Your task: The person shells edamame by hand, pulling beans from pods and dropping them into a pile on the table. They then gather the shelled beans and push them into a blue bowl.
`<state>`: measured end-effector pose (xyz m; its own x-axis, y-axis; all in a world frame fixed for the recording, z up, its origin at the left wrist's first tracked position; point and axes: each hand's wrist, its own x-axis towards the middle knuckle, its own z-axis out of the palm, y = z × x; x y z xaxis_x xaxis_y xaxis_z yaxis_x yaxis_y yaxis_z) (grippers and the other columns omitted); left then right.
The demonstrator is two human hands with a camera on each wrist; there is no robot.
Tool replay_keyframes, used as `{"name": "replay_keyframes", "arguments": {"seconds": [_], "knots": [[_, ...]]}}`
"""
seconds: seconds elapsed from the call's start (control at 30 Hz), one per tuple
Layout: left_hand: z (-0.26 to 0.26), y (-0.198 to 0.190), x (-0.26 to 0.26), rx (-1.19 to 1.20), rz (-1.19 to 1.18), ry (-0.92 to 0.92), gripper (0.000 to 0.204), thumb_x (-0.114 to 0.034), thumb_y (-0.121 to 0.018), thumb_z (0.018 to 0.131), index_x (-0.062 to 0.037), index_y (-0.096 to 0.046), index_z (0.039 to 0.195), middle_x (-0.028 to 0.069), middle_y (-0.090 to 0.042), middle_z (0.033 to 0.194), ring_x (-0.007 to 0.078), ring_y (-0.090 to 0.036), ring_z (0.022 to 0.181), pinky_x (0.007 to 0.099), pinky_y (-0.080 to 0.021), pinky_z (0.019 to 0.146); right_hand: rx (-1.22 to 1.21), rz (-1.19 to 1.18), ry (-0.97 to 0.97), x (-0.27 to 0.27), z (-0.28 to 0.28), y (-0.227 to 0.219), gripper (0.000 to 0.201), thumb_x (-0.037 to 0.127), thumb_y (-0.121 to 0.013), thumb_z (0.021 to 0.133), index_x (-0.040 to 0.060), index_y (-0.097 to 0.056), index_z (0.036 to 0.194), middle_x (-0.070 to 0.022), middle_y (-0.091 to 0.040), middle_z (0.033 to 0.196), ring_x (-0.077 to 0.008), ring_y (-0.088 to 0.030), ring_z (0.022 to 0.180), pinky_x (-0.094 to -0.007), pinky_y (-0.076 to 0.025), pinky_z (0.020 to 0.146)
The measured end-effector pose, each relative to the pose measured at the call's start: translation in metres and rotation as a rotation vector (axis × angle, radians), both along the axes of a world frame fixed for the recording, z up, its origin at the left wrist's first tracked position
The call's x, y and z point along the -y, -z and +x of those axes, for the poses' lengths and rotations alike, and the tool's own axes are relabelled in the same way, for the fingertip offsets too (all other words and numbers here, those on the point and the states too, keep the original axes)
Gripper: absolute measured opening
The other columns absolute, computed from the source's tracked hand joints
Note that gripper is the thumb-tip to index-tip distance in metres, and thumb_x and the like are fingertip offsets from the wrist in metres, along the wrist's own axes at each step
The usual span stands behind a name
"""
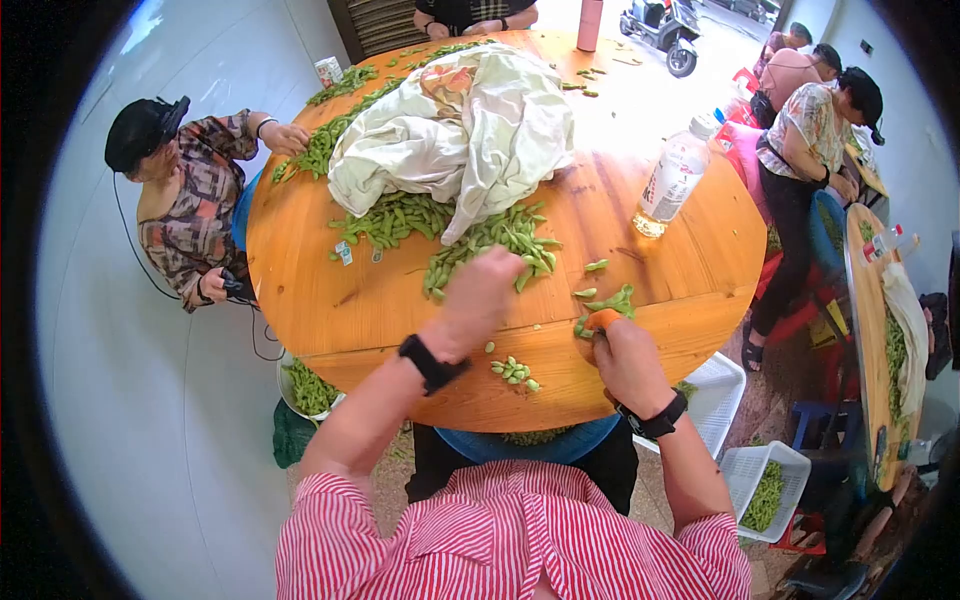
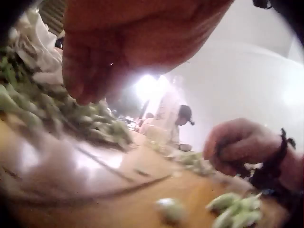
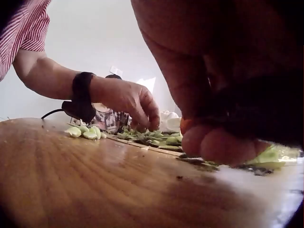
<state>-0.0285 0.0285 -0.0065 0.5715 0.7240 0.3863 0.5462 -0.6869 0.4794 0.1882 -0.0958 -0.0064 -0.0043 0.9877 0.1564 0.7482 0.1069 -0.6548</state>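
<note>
My left hand [image 1: 482, 300], blurred, reaches over the near edge of a heap of green soybean pods [image 1: 445, 270]. In the right wrist view its fingers [image 3: 151, 111] point down at the pods, bent and slightly apart, with nothing visible between them. My right hand [image 1: 632, 365] is curled near the table's front right, gripping a small orange object [image 1: 603, 319] whose kind I cannot tell. Loose pods [image 1: 612, 300] lie just beyond that hand. Between my hands sits a small cluster of pale green beans [image 1: 513, 372], a single bean [image 1: 490, 347] beside it.
A crumpled white cloth [image 1: 450, 130] covers much of the heap on the round wooden table [image 1: 330, 310]. A clear bottle [image 1: 672, 185] stands back right. Another person [image 1: 195, 200] sits at the left, reaching to the pods. White baskets [image 1: 765, 485] stand on the floor at right.
</note>
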Motion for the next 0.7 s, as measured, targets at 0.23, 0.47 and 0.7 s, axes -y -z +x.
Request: {"name": "replay_keyframes", "arguments": {"seconds": [0.23, 0.47, 0.7], "knots": [[-0.061, 0.013, -0.026, -0.185, 0.127, -0.152, 0.012, -0.003, -0.059, 0.082, -0.0044, -0.063, 0.093, 0.0145, -0.061, 0.099, 0.0355, -0.059, 0.092, 0.0453, -0.05, 0.08, 0.063, 0.055, -0.177, -0.009, -0.02, 0.009, 0.014, 0.004, -0.057, 0.085, 0.0005, -0.059, 0.098, -0.0201, -0.062, 0.085, -0.041, -0.063, 0.081, -0.0486, -0.051, 0.068], [-0.065, 0.001, -0.019, -0.176, -0.023, -0.196, 0.008, -0.006, -0.062, 0.083, -0.0019, -0.059, 0.089, 0.0158, -0.063, 0.092, 0.0352, -0.061, 0.087, 0.0467, -0.049, 0.078, 0.08, -0.01, -0.147, -0.015, -0.032, 0.004, 0.022, 0.003, -0.057, 0.085, -0.0022, -0.061, 0.106, -0.0235, -0.063, 0.08, -0.0419, -0.063, 0.08, -0.0477, -0.051, 0.07], [-0.053, -0.009, 0.02, 0.281, -0.293, -0.299, 0.013, -0.006, -0.062, 0.087, 0.0016, -0.061, 0.098, 0.0121, -0.064, 0.077, 0.0189, -0.06, 0.065, 0.0311, -0.047, 0.062, 0.001, 0.054, -0.2, -0.018, -0.04, -0.004, 0.016, 0.006, -0.06, 0.087, -0.0019, -0.062, 0.1, -0.0241, -0.061, 0.076, -0.0404, -0.063, 0.076, -0.0457, -0.049, 0.064]]}}
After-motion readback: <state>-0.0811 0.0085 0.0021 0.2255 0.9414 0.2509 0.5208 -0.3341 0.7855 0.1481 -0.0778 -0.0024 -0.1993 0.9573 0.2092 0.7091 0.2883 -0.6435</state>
